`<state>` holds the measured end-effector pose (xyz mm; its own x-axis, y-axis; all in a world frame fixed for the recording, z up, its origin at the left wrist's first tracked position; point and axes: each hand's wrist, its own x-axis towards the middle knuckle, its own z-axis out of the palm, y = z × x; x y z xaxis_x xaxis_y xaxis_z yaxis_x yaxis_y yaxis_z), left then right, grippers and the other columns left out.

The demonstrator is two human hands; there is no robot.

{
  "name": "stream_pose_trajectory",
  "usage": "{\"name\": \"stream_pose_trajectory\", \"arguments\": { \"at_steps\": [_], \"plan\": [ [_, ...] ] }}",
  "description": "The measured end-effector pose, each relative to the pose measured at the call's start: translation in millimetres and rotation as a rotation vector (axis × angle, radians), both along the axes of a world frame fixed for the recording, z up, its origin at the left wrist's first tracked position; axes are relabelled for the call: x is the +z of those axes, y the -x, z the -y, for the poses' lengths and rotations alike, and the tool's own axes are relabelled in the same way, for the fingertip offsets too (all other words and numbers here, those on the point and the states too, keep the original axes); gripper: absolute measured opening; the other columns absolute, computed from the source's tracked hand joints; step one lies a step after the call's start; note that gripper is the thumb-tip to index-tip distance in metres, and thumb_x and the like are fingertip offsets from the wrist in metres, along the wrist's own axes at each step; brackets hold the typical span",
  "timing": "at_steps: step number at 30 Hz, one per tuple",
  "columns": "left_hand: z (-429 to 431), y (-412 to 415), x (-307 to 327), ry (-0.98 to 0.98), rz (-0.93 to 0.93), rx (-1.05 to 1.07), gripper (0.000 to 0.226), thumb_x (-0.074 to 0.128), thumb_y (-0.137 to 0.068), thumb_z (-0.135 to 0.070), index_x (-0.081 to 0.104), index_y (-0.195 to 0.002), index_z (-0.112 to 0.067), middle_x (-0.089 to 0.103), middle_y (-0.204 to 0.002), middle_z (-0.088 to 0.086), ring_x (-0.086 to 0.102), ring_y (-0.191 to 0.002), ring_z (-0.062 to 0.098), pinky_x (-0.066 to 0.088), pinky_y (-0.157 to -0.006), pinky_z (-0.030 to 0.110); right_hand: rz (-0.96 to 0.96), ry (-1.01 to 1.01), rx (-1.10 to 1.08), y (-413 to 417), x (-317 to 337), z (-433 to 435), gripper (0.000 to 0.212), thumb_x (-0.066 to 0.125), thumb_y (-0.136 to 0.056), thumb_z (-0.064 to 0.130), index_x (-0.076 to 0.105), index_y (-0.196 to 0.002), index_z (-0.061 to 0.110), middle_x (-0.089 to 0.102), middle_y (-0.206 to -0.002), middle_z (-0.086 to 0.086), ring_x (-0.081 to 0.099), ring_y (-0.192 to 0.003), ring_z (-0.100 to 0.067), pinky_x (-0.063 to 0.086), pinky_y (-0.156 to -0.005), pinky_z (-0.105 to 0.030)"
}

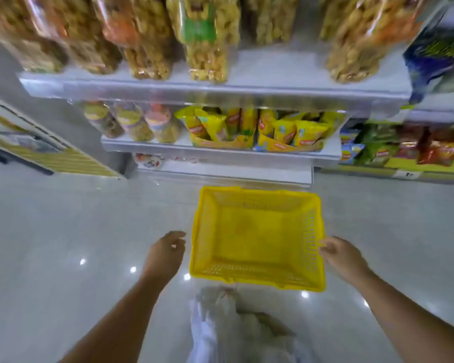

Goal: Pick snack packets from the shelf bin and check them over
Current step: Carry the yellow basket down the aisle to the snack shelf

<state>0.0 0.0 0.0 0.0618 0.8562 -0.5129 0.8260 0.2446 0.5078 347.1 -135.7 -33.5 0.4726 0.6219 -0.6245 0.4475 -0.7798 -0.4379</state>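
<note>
Left hand [165,254]: my fingers loosely curled, holding nothing, just beside the yellow basket [198,231].
Right hand [344,255]: my fingertips at the basket's right rim; grip too blurred to tell.
Snack packets [294,132]: yellow, upright in bins on the middle shelf [147,146].
Floor [63,244]: pale, glossy, under the basket.

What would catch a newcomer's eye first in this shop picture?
The bright yellow basket, empty on the pale floor in the middle, with the left hand just off its left rim and the right hand at its right rim. Behind it, yellow snack packets stand in bins on the lower shelf, and big clear bags of fried snacks fill the shelf above.
</note>
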Motion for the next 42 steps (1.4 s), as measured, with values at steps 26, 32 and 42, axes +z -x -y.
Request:
{"name": "stream_pose_trajectory", "arguments": {
  "at_steps": [26, 32, 42],
  "plan": [
    [-65.7, -32.6, -128.0, -0.07, -0.112, 0.033, 0.045, 0.065, -0.089, -0.014, 0.048, -0.127, 0.004, 0.057, -0.121, 0.031, 0.053, -0.113, 0.047, 0.042, -0.088, 0.048, 0.399, -0.033, -0.447, -37.4, -103.3, -14.1, 0.035, 0.061, -0.084, 0.001, 0.058, -0.117, -0.01, 0.059, -0.114, -0.037, 0.055, -0.108, -0.051, 0.043, -0.091, -0.049],
    [-64.9, -60.3, 19.1, -0.216, -0.035, -0.026, 0.032, 0.064, -0.088, -0.006, 0.052, -0.115, 0.006, 0.06, -0.11, 0.036, 0.056, -0.103, 0.051, 0.043, -0.079, 0.048, 0.448, -0.13, -0.624, -52.2, 47.6, 17.3, 0.033, 0.061, -0.085, 0.003, 0.059, -0.117, -0.007, 0.06, -0.113, -0.037, 0.056, -0.106, -0.052, 0.045, -0.089, -0.049],
    [-39.9, -169.3, 226.7, -0.367, 0.053, -0.328, 0.045, 0.066, -0.088, -0.015, 0.05, -0.127, 0.0, 0.057, -0.113, 0.036, 0.054, -0.105, 0.053, 0.044, -0.085, 0.054, 0.59, -0.304, -0.92, -94.3, 269.3, 131.4, 0.025, 0.061, -0.085, 0.006, 0.064, -0.108, -0.003, 0.065, -0.103, -0.031, 0.059, -0.099, -0.048, 0.046, -0.081, -0.044]
  ]
}}
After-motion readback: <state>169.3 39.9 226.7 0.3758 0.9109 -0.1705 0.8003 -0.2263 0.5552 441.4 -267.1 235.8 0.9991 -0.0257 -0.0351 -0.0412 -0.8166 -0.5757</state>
